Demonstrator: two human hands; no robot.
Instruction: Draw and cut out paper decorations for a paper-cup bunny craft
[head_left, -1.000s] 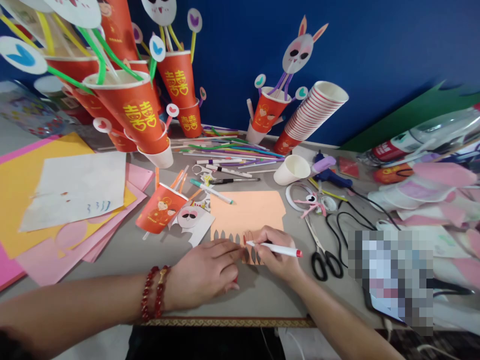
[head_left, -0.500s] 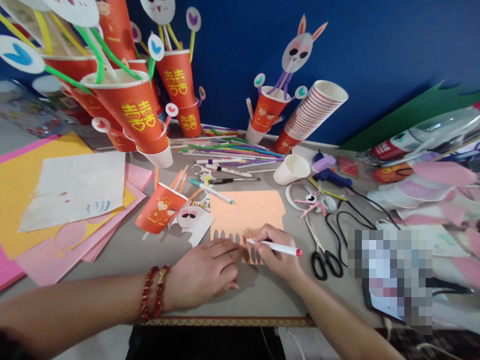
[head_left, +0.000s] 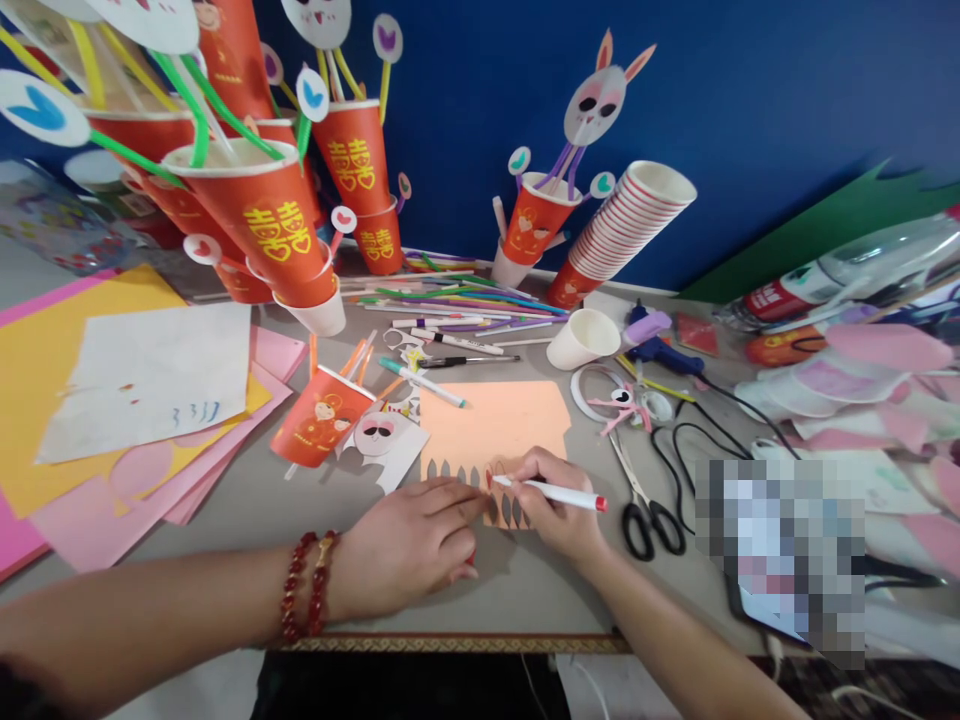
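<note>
Right hand [head_left: 559, 510]: grip clenched round a slim white marker with a red end [head_left: 562, 494], thumb and fingers close to the tip, barrel slanting out to the right. Tip is at a small reddish rounded outline on the pale orange sheet of paper [head_left: 495, 420]. Sheet lies flat on the grey counter [head_left: 540, 595], directly before the person, its near part partly under both hands. Pointed oval shapes in dark grey run in a row along the sheet's near side, more of them by the right fingers.

Left hand [head_left: 412, 545]: palm down, fingers together, fingertips on the sheet just beside the marker tip. A bit of red shows by the thumb, mostly hidden; cannot tell whether this grip is grasping it. Two strands of dark red beads [head_left: 319, 585] at the wrist.

Around the sheet: white-and-teal marker [head_left: 424, 383] across its far left corner. White paper cut-out with a dark-eyed face [head_left: 379, 435] just left, touching or close to a red paper cup with orange straws [head_left: 322, 415]. Right side: steel scissors with black handles [head_left: 652, 525], handles toward the person. Farther back, loose coloured straws [head_left: 457, 292] and nested red-and-white paper cups [head_left: 626, 225].
</note>
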